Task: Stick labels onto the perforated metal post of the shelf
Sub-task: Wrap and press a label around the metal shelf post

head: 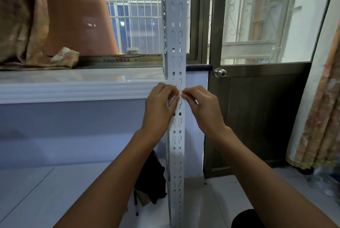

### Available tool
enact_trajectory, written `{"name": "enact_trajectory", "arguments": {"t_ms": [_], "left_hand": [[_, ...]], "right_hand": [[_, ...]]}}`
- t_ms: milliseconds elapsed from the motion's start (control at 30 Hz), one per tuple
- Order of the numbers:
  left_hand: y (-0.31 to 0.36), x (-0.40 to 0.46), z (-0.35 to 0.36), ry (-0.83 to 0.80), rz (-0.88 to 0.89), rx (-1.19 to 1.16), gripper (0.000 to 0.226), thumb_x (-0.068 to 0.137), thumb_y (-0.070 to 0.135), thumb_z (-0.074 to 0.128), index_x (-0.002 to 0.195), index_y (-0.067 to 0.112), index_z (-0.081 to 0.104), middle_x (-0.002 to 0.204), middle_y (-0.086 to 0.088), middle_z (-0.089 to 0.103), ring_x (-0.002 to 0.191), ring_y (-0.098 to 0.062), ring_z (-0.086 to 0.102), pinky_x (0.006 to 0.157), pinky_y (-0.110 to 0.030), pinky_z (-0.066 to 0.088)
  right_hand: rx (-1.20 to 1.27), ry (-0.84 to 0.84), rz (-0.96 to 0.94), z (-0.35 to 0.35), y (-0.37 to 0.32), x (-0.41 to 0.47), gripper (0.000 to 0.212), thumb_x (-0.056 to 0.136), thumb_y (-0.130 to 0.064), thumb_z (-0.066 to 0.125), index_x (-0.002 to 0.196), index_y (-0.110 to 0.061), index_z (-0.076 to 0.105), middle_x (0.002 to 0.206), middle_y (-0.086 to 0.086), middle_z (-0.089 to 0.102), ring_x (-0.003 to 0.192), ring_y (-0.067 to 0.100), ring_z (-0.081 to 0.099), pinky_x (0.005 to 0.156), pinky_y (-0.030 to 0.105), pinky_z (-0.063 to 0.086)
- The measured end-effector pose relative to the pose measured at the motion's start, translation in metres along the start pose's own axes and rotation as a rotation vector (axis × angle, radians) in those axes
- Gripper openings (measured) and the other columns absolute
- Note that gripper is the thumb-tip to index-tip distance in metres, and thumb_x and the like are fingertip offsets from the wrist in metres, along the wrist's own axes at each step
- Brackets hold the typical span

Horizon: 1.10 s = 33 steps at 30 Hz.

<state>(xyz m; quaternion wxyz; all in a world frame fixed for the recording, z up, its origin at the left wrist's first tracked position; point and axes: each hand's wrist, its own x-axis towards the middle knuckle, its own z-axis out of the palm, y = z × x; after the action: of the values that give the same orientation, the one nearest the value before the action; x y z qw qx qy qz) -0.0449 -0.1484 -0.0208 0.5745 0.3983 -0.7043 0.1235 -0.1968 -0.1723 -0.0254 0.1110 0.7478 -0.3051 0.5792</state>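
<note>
A white perforated metal post [176,44] stands upright in the middle of the head view, running from the floor past the top edge. A small white label with red lines [180,93] lies across the post at about the height of the window ledge. My left hand [160,106] pinches the label's left end and my right hand [203,108] pinches its right end, thumbs and forefingers meeting in front of the post. Most of the label is hidden by my fingers.
A white window ledge [73,88] runs left of the post, with a crumpled brown curtain [24,25] on it. A dark door with a round knob [219,72] is to the right. A patterned curtain [320,117] hangs far right. A dark bag [152,178] lies by the post's foot.
</note>
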Motion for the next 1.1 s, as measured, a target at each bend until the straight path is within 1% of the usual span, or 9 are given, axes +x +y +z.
{"name": "enact_trajectory", "arguments": {"t_ms": [167,300,467,567,700,800,900,967,1100], "left_hand": [[-0.004,0.0,-0.002,-0.017,0.027,0.012,0.011,0.089,0.009,0.072,0.099,0.013,0.069,0.102,0.001,0.063,0.092,-0.014,0.061,0.083,-0.035,0.055],[-0.001,-0.001,-0.002,-0.003,0.026,0.011,0.011,0.089,0.008,0.072,0.098,0.013,0.069,0.101,0.002,0.063,0.091,-0.012,0.06,0.082,-0.029,0.054],[0.0,-0.003,0.001,0.012,0.007,0.005,0.011,0.089,0.008,0.072,0.097,0.014,0.069,0.1,0.004,0.062,0.091,-0.009,0.058,0.082,-0.017,0.049],[-0.001,-0.002,0.002,0.014,0.006,0.016,0.01,0.089,0.01,0.072,0.098,0.014,0.069,0.101,0.002,0.063,0.092,-0.011,0.059,0.083,-0.021,0.051],[-0.001,-0.003,0.004,0.026,0.001,0.022,0.01,0.089,0.009,0.071,0.097,0.014,0.069,0.1,0.003,0.062,0.091,-0.011,0.058,0.081,-0.025,0.053],[-0.002,-0.002,0.004,0.021,0.009,0.029,0.009,0.089,0.009,0.071,0.096,0.013,0.068,0.099,0.003,0.062,0.092,-0.012,0.059,0.081,-0.029,0.053],[-0.004,-0.001,0.001,0.001,0.022,0.026,0.008,0.09,0.011,0.071,0.097,0.014,0.069,0.099,0.004,0.061,0.092,-0.011,0.059,0.081,-0.03,0.053],[-0.004,-0.001,0.001,-0.006,0.023,0.02,0.009,0.09,0.012,0.072,0.098,0.013,0.069,0.1,0.003,0.062,0.092,-0.011,0.059,0.082,-0.03,0.054],[-0.003,-0.002,0.002,0.009,0.013,0.005,0.009,0.089,0.01,0.072,0.097,0.014,0.069,0.099,0.004,0.062,0.092,-0.012,0.059,0.082,-0.031,0.054]], "right_hand": [[-0.042,0.038,-0.028,0.004,-0.001,-0.002,0.011,0.095,-0.01,0.066,0.103,-0.003,0.071,0.097,0.009,0.071,0.084,0.018,0.068,0.078,0.024,0.057],[-0.058,0.062,-0.065,0.008,0.002,-0.003,0.009,0.093,-0.003,0.065,0.101,0.0,0.07,0.097,0.012,0.07,0.085,0.022,0.068,0.078,0.033,0.06],[-0.008,0.134,-0.045,0.017,-0.002,-0.007,0.032,0.099,-0.023,0.049,0.102,0.002,0.069,0.097,0.014,0.069,0.087,0.023,0.068,0.079,0.037,0.06],[-0.016,0.157,-0.02,0.021,-0.002,-0.007,0.035,0.1,-0.026,0.046,0.101,0.002,0.068,0.096,0.014,0.068,0.086,0.024,0.066,0.078,0.036,0.059],[-0.04,0.14,0.005,0.028,0.0,-0.006,0.01,0.097,-0.004,0.056,0.098,0.001,0.064,0.095,0.013,0.064,0.085,0.024,0.061,0.075,0.036,0.056],[-0.06,0.105,0.042,0.031,0.001,-0.006,0.014,0.09,0.012,0.058,0.097,0.0,0.061,0.095,0.011,0.06,0.085,0.022,0.058,0.076,0.035,0.054],[-0.033,0.088,0.1,0.027,0.0,-0.007,0.007,0.096,0.0,0.059,0.102,-0.004,0.06,0.098,0.006,0.06,0.087,0.018,0.059,0.077,0.034,0.054],[0.057,0.107,0.169,0.023,-0.003,-0.008,0.012,0.1,-0.013,0.059,0.11,-0.007,0.059,0.099,0.001,0.061,0.089,0.015,0.061,0.079,0.031,0.054],[-0.007,0.098,0.019,0.017,-0.005,-0.009,0.022,0.1,-0.02,0.057,0.111,-0.002,0.064,0.101,0.011,0.067,0.09,0.021,0.065,0.08,0.034,0.057]]}}
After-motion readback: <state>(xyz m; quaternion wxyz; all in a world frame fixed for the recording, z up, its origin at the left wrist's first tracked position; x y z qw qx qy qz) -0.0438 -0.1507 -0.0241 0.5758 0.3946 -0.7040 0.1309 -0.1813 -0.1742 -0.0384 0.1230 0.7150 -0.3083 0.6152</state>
